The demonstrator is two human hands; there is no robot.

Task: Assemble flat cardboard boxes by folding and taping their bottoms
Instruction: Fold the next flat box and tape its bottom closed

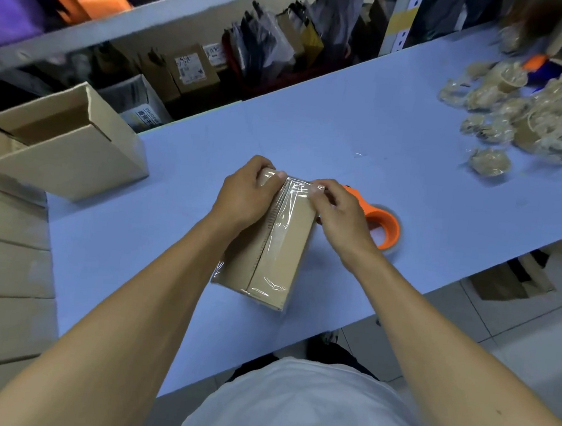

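On the blue table (314,130), both hands grip the taped box's (280,246) far end.

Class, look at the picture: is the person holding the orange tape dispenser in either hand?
No: the dispenser lies on the table while both hands press tape onto the box.

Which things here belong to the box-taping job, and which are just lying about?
In use: box, clear tape, tape dispenser, left hand, right hand.

Lying about: wrapped bundles, open box, shelf stock.
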